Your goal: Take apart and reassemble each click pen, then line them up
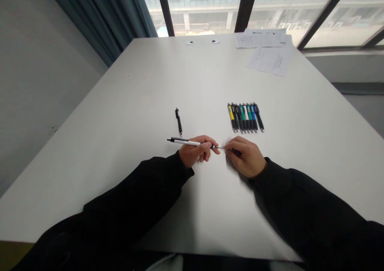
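My left hand [199,149] is closed around a white pen [185,142] with a black clip. The pen lies nearly level across the fingers, its clicker end to the left and its thin front end to the right. At that front end, my right hand [244,155] pinches thumb and fingers together close to the tip. What sits between the right fingertips is too small to make out. A single black pen [179,122] lies on the table just beyond my left hand.
Beyond my right hand lies a row of several pens [245,118] with yellow, green, white, blue and black barrels. Printed papers [268,59] rest at the far right of the white table [150,83]. Two small white ovals [216,42] with dark spots sit near the far edge.
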Demonstrator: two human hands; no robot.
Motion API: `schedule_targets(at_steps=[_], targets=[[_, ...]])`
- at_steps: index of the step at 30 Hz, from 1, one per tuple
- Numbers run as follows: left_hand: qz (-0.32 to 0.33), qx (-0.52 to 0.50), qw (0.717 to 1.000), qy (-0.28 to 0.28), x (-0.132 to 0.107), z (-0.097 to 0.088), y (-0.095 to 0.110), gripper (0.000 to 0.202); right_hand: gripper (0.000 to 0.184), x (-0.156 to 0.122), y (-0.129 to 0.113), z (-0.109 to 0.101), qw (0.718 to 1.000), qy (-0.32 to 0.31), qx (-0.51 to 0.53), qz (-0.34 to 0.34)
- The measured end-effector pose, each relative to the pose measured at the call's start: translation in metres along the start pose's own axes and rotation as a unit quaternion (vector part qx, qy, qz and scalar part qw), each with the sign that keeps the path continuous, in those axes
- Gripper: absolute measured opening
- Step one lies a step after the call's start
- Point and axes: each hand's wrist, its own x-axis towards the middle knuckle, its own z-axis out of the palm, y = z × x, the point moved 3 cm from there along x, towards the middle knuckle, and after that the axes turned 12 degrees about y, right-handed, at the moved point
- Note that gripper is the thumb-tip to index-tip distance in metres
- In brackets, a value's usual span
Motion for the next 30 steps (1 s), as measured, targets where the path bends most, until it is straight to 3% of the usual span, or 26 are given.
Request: schedule_targets(at_steps=[17, 30], targets=[[-0.007, -0.003, 1.0, -0.009, 0.0003, -0.0005, -0.0019, 0.034, 0.025, 0.0003, 0.0022, 0.0006, 1.0, 0.006, -0.008, 0.029], [-0.007, -0.011, 1.0, -0.004, -0.0007, 0.0005, 0.0, 0.032, 0.018, 0.0003, 0.0005, 0.0013, 1.0, 0.025, -0.013, -0.004]])
